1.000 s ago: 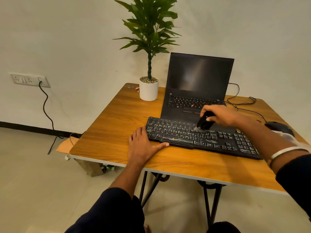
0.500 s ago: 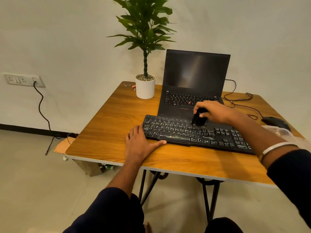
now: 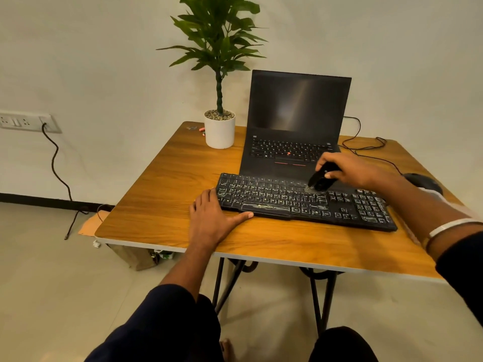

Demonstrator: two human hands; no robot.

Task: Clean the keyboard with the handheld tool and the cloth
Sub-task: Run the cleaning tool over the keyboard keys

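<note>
**Brushing the dusty keys**

The keyboard [image 3: 300, 202] lay long-ways from left to right on the table [image 3: 162, 199], in front of the laptop [image 3: 295, 131]. The right hand [image 3: 350, 171] gripped the handheld tool [image 3: 320, 180], its tip down on the keys right of the middle. The left hand [image 3: 211, 218] lay flat, fingers straight, touching the keyboard's left end.

wooden table [image 3: 162, 205], keyboard [image 3: 300, 205], laptop [image 3: 295, 142], potted plant [image 3: 220, 131]
</note>
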